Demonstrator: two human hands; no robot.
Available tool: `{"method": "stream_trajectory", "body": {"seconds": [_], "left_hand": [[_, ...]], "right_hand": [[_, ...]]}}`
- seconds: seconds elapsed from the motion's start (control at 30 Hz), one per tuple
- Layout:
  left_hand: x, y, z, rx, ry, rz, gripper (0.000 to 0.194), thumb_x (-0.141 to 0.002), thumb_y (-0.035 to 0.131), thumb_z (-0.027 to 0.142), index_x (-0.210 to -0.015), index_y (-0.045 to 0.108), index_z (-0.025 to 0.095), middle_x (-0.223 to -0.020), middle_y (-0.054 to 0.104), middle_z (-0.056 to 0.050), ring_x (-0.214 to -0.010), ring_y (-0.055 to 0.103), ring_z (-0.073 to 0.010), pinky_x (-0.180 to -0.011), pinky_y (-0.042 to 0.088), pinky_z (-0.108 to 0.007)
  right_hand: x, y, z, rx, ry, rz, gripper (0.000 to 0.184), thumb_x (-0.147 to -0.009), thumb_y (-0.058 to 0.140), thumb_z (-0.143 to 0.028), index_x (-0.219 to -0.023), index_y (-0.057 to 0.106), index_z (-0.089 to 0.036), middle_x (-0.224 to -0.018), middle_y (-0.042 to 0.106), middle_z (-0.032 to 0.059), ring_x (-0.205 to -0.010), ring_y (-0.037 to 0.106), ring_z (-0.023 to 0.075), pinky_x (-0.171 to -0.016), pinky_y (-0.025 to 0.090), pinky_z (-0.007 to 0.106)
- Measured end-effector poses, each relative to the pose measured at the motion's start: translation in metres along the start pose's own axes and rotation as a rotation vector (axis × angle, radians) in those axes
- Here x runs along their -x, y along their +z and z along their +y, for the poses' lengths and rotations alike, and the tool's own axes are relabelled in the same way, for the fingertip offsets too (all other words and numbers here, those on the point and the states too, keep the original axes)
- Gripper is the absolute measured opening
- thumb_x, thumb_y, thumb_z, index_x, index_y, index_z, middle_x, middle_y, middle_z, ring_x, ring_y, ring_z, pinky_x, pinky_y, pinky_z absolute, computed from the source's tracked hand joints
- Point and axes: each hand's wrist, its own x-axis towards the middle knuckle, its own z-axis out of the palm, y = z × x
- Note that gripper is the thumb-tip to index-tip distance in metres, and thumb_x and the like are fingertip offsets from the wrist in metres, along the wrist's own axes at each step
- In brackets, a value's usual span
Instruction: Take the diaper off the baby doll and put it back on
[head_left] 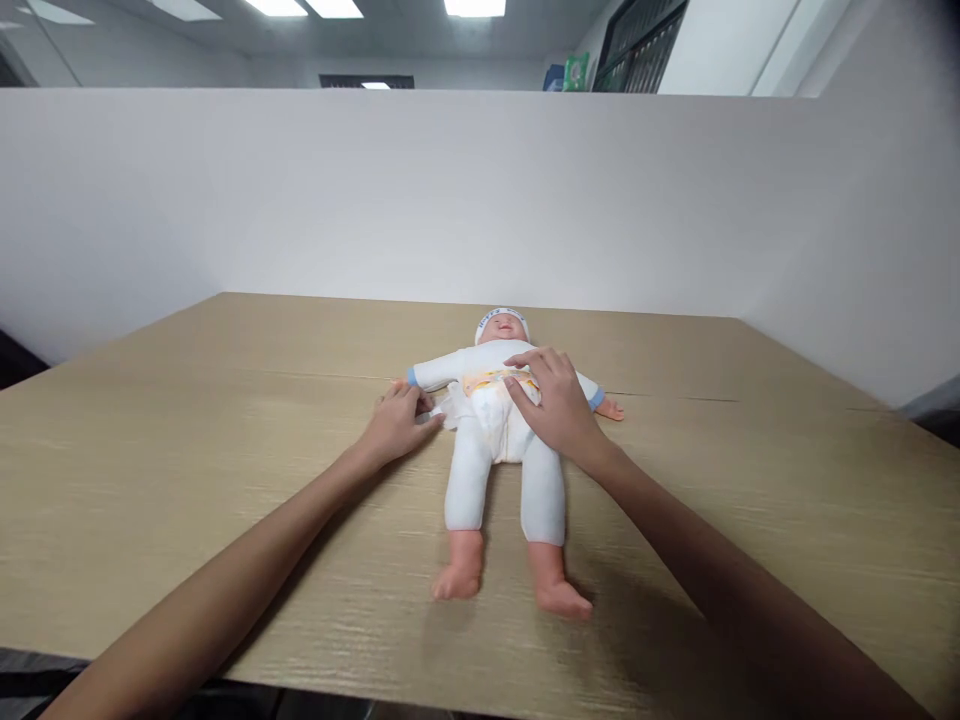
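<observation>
A baby doll [469,480] in white clothes with blue cuffs and a white printed cap lies on its back, feet toward me. Around its hips is a white diaper [504,422], its orange-patterned front panel lying up over the belly. On the left, my left hand [401,420] pinches the diaper's side tab [448,408], which sticks out beside the doll's hip. My right hand [555,400] rests over the right side of the diaper's front, fingers apart and bent a little. The diaper's right-hand tab is hidden beneath that hand.
The doll lies on a wood-grain table [187,400] with a seam running across it. A white partition [450,190] stands along the back and curves down the right side. Dark items show below the table's front edge.
</observation>
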Motion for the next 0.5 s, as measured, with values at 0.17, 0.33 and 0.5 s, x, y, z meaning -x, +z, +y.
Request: {"method": "stream_trajectory", "body": {"seconds": [0.17, 0.33, 0.5], "left_hand": [[-0.003, -0.012, 0.002, 0.067, -0.108, -0.122, 0.039, -0.091, 0.058, 0.059, -0.081, 0.060, 0.022, -0.093, 0.073, -0.011, -0.096, 0.066, -0.0333, -0.090, 0.049, -0.045], [-0.021, -0.035, 0.017, 0.644, -0.168, -0.059, 0.043, -0.085, 0.062, 0.063, -0.075, 0.058, 0.021, -0.075, 0.059, -0.001, -0.075, 0.052, -0.0185, -0.074, 0.040, -0.031], [-0.045, -0.029, 0.061, 0.802, -0.089, -0.082, 0.041, -0.088, 0.066, 0.051, -0.068, 0.047, 0.021, -0.068, 0.045, 0.003, -0.069, 0.042, -0.0144, -0.070, 0.035, -0.031]], "right_hand": [[-0.023, 0.026, -0.007, -0.008, 0.045, -0.124, 0.015, -0.098, 0.068, -0.032, -0.093, 0.056, -0.025, -0.092, 0.066, 0.0043, -0.089, 0.060, 0.0259, -0.082, 0.046, 0.040], [-0.026, 0.035, -0.001, -0.014, 0.142, -0.150, 0.028, -0.091, 0.075, -0.038, -0.091, 0.050, -0.025, -0.086, 0.062, 0.0011, -0.082, 0.057, 0.0232, -0.074, 0.039, 0.035], [-0.026, 0.032, -0.003, 0.010, 0.098, -0.200, 0.025, -0.094, 0.069, -0.038, -0.085, 0.050, -0.025, -0.089, 0.065, 0.0035, -0.087, 0.057, 0.0248, -0.082, 0.042, 0.038]]}}
